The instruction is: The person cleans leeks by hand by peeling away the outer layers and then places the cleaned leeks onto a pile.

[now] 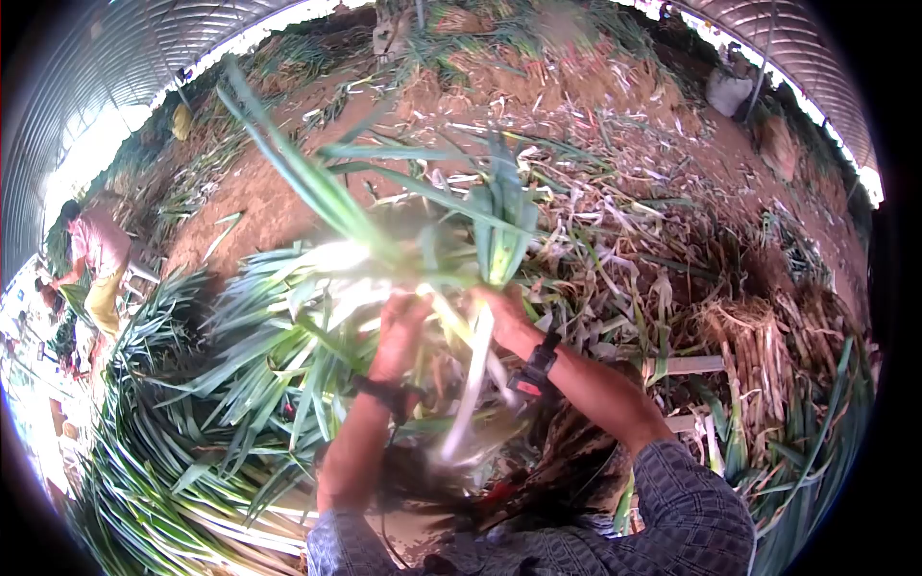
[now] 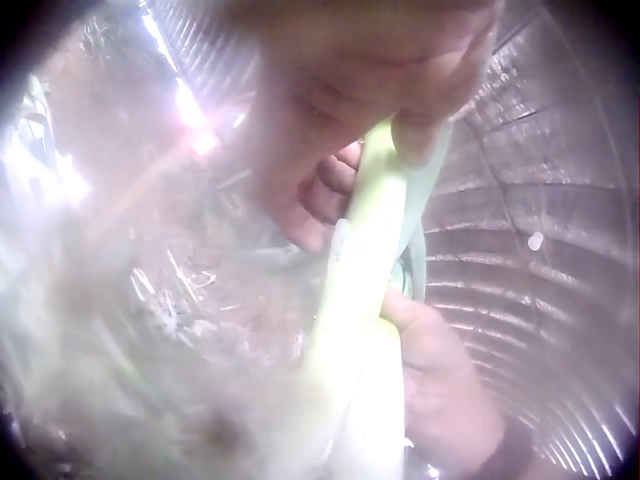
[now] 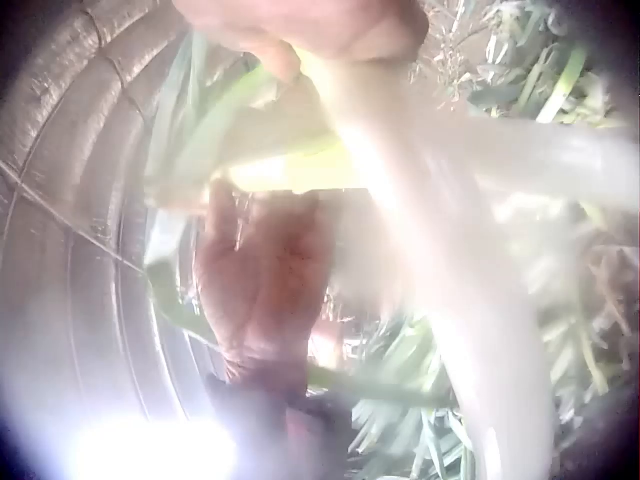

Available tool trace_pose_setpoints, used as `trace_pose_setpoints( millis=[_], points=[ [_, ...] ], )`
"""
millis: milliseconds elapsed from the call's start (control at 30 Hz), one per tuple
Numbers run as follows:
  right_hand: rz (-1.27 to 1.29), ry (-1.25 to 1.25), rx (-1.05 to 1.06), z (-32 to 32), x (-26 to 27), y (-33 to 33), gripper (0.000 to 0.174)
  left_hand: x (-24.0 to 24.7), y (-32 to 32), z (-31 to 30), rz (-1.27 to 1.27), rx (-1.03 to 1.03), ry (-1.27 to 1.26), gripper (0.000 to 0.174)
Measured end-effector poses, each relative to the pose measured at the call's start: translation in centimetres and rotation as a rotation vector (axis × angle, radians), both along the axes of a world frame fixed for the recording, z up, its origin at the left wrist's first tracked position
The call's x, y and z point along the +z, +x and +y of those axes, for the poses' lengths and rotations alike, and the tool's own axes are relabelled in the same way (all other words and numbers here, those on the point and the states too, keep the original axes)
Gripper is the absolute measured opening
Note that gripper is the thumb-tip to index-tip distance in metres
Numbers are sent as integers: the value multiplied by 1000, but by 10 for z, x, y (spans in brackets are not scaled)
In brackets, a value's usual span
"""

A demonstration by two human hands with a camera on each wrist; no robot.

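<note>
In the head view my left hand (image 1: 403,317) grips a leek whose long green leaves (image 1: 331,197) reach up and to the left. Close beside it, my right hand (image 1: 507,315) holds another leek (image 1: 468,398), its pale stalk slanting down and its green top standing above the fist. From the left wrist, the left hand (image 2: 375,80) curls round a bright stalk (image 2: 360,260), with the right hand (image 2: 440,375) low behind it. The right wrist view has the right hand (image 3: 310,28) on a thick white stalk (image 3: 440,230); the left hand (image 3: 268,285) is beyond.
Heaped leeks (image 1: 259,326) lie to the left, with a longer pile (image 1: 154,470) nearer. Stripped leaves (image 1: 605,240) litter the ground ahead. Bundled stalks with roots (image 1: 759,355) are on the right. Another person (image 1: 99,254) bends at the far left. A curved ribbed roof (image 1: 182,43) arches over.
</note>
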State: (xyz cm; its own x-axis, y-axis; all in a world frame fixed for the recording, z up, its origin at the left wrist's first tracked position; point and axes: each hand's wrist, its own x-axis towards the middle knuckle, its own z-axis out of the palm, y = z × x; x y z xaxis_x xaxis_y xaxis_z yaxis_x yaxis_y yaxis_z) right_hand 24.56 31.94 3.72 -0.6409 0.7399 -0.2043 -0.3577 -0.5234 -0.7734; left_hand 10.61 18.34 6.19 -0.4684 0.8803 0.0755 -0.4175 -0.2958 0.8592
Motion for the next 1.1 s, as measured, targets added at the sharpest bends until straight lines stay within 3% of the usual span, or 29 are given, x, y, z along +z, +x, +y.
trace_pose_setpoints(
  millis=[33, 100, 133, 167, 233, 333, 367, 433, 500, 567, 633, 733, 800, 833, 900, 967, 1000, 1033, 1100],
  points=[
    [72, -71, 6, 1, 13, 5, 16, -3, -3, 1, -31, 36, 28, 16],
    [-5, 72, -156, 11, 22, 13, 16, -10, -13, 1, -93, 113, 85, 16],
    [-17, -20, -213, 19, 24, 16, 16, -4, -18, -1, -120, 160, 87, 19],
    [-27, -112, -265, 26, 26, 20, 16, -4, -29, -8, 212, 273, 1, 20],
    [41, -22, -393, 70, -15, 30, 17, -11, -58, -15, 67, 395, -56, 20],
    [63, -80, -505, 118, -38, 64, 19, -53, -108, -36, 123, 688, -33, 25],
    [31, -50, -559, 136, -56, 75, 22, -36, -100, -44, -35, 800, -59, 26],
    [-180, 234, -927, 168, -84, 83, 27, -12, -97, -58, -197, 849, -165, 21],
    [-499, 330, -902, 172, -81, 93, 47, -48, -134, -65, -79, 729, -90, 15],
    [-357, 331, -839, 166, -73, 86, 51, -75, -157, -61, 542, 731, -111, 12],
    [-177, 382, -744, 160, -70, 85, 52, -86, -159, -57, 637, 671, -104, 11],
    [-345, 578, -605, 117, -31, 58, 58, -24, -110, -50, 78, 511, -36, 13],
    [-401, 638, -579, 113, -40, 51, 50, -41, -118, -41, 321, 455, 8, 15],
    [-528, 650, -528, 102, -32, 52, 44, -33, -112, -40, 294, 421, -2, 16],
    [-502, 594, -343, 71, 12, 43, 40, -4, -82, -41, 284, 452, -131, 14],
    [-412, 598, -187, 63, 22, 37, 38, -16, -68, -25, 386, 440, -60, 9],
    [-283, 650, -186, 51, 26, 31, 38, -20, -52, -17, 318, 399, -38, 9],
    [-154, 695, -189, 29, 41, 24, 38, -20, -42, -14, 351, 337, -110, 17],
    [-204, 600, -46, -1, 53, 18, 38, -37, -23, 2, 348, 330, -66, 19]
  ],
)
